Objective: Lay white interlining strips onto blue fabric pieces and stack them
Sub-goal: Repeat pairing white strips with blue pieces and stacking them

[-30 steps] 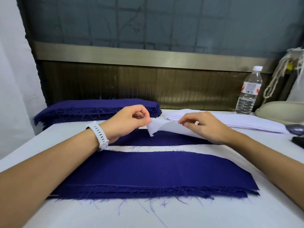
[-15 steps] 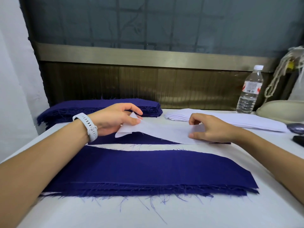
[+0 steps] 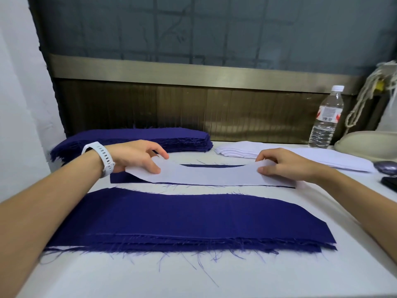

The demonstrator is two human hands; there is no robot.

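Observation:
A white interlining strip (image 3: 206, 176) lies stretched across a single blue fabric piece (image 3: 120, 178) in the middle of the table. My left hand (image 3: 137, 154), with a white watch on its wrist, pinches the strip's left end. At the right end my right hand (image 3: 285, 164) pinches the strip too. Nearer to me sits a stack of blue pieces (image 3: 182, 222) with frayed edges. A thick pile of blue fabric pieces (image 3: 133, 137) lies at the back left, and a pile of white interlining strips (image 3: 242, 149) at the back right.
A water bottle (image 3: 325, 121) stands at the back right beside a beige rounded object (image 3: 369, 145) and hanging rope (image 3: 365, 100). Dark items (image 3: 386, 166) lie at the right edge. A white table (image 3: 193, 276) carries everything; a wall panel rises behind it.
The strip has been spread out from a bunched fold to full length over the blue piece. My left hand moved left with its end, my right hand moved right.

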